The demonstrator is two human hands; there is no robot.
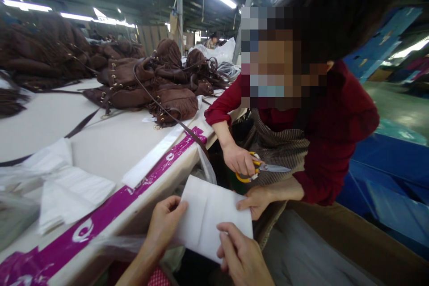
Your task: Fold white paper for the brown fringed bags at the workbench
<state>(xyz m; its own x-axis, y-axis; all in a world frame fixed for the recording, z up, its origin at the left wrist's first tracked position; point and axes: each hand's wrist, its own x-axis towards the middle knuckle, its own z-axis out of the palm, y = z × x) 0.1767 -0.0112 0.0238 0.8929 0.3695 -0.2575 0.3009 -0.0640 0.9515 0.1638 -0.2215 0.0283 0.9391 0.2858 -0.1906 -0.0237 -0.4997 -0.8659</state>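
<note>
A folded white sheet is held up beside the table's edge. My left hand grips its left edge. My right hand pinches its lower right side. A co-worker in a red top faces me; one of their hands touches the sheet's right edge, the other holds yellow-handled scissors just above it, blades pointing right.
The white table has a magenta printed strip along its near edge. Brown fringed bags with long straps are heaped at the back. White folded sheets lie at the left. Blue bins stand at right.
</note>
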